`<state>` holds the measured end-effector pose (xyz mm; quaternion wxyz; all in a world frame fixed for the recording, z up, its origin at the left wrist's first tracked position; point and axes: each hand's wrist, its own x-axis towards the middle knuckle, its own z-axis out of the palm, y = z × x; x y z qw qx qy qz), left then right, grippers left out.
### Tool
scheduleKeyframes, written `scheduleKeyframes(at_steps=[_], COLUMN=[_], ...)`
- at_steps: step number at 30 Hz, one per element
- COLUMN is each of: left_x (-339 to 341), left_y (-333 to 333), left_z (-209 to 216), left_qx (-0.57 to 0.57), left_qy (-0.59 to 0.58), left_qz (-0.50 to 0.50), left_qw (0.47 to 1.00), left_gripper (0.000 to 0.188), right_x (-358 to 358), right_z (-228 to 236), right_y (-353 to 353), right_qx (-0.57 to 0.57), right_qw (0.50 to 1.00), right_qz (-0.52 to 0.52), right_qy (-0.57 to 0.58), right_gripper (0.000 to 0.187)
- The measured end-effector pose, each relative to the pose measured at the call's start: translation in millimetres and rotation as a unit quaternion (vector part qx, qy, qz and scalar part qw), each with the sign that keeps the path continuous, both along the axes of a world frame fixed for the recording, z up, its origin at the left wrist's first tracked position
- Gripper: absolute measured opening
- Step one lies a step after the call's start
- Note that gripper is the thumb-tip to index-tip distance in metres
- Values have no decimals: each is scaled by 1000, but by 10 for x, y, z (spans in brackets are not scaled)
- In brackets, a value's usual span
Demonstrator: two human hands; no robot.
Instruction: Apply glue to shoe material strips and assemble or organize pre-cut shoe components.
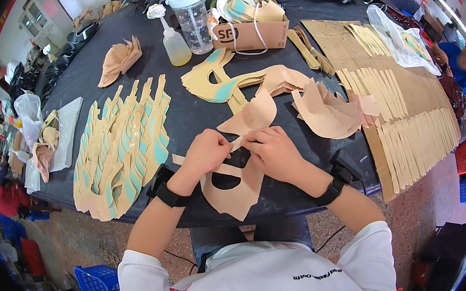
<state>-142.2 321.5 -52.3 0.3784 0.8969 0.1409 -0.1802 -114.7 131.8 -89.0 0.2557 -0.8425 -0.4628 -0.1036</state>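
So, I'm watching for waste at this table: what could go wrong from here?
The left hand and right hand pinch a narrow part of the pale cut material, which might crease or tear if pulled unevenly. The squeeze bottle of yellowish liquid stands near a stack of tan-and-teal pieces, so a knock could perhaps spill onto them.

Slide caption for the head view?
Left hand and right hand pinch tan cut-outs over a dark table; strips lie on cardboard at right.
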Motion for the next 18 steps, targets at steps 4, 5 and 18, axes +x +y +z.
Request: scheduleKeyframes(at_steps=[4, 5, 18], left_x=[46, 43, -1081], left_y=[23, 15, -612], left_z=[-14, -18, -37], left_qx=[15, 31, 307], left_qy=[-20, -21, -317], left_qz=[-24, -26, -266], left_qw=[999, 999, 857], left_gripper=[23, 24, 25], right_x=[-45, -58, 236], right_z=[43, 6, 223], right_y=[127, 150, -25], right_qx=[-30, -36, -140], right_qw=[999, 997, 979], right_qz=[-20, -26, 51], right_qy=[-17, -61, -139], right_gripper=[28, 28, 27])
